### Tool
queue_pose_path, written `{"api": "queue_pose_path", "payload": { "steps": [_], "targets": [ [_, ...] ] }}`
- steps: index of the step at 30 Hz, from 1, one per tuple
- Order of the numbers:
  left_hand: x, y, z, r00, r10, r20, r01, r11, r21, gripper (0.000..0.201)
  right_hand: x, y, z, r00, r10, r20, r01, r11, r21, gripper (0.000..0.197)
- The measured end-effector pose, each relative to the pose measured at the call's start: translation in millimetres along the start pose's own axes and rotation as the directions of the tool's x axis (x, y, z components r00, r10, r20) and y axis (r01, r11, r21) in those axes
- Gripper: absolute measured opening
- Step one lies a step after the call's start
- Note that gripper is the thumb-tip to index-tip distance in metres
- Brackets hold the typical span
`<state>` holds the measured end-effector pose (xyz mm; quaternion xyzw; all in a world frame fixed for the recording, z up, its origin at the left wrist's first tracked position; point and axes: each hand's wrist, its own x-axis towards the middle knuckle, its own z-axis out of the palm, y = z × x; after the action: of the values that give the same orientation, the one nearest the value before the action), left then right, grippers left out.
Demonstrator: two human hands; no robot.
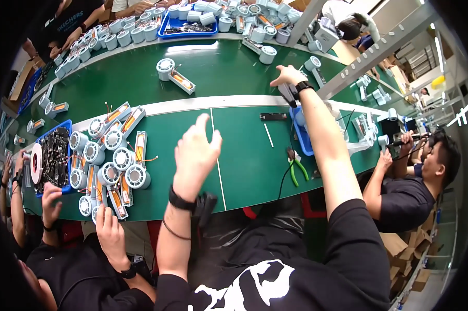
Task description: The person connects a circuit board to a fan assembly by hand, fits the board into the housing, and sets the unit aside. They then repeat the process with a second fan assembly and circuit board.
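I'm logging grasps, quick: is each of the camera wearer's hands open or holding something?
Left hand: open, nothing visible in it.
Right hand: open, nothing visible.

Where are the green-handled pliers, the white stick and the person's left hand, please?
Green-handled pliers [295,160]: head view, where the handles meet.
White stick [268,135]: head view, mid-length.
Left hand [195,153]: head view, back of the hand.

Blue bin [305,145]: part hidden behind right forearm [330,150] | black parts [55,155] (heaped): too small to tell | upper-left person [74,19]: head cut off
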<state>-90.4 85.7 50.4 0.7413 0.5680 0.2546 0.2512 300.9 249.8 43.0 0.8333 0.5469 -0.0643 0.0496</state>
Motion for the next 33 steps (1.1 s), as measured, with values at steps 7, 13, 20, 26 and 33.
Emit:
{"api": "queue_pose_path", "payload": {
  "steps": [7,13,20,26,33],
  "targets": [
    [155.2,-16.6,8.2,0.976,-0.161,0.148,0.068,0.867,0.493,0.062,-51.3,-13.7,13.7,0.959,-0.209,-0.192,0.229,0.969,0.091,0.044],
    [173.8,-49.7,16.4,0.991,-0.101,0.084,0.044,0.860,0.508,0.048,-247.8,-101.7,-11.8,0.807,-0.488,-0.334,0.590,0.704,0.396,0.037],
    [49.6,-44.4,-9.7,0.965,0.235,-0.116,-0.177,0.911,0.372,0.025,-341.6,-89.6,42.5,0.802,-0.509,-0.313,0.582,0.783,0.219,0.046],
    [-55.1,-55.1,-41.4,0.975,0.126,-0.184,-0.034,0.899,0.437,0.025,-359.3,-118.2,45.0,0.805,-0.523,-0.279,0.584,0.781,0.220,0.044],
    [-79.4,-62.0,0.6,0.984,0.127,-0.128,-0.048,0.868,0.495,0.028,-349.6,-133.5,51.1,0.888,-0.434,-0.153,0.455,0.879,0.144,0.048]
  ]
}}
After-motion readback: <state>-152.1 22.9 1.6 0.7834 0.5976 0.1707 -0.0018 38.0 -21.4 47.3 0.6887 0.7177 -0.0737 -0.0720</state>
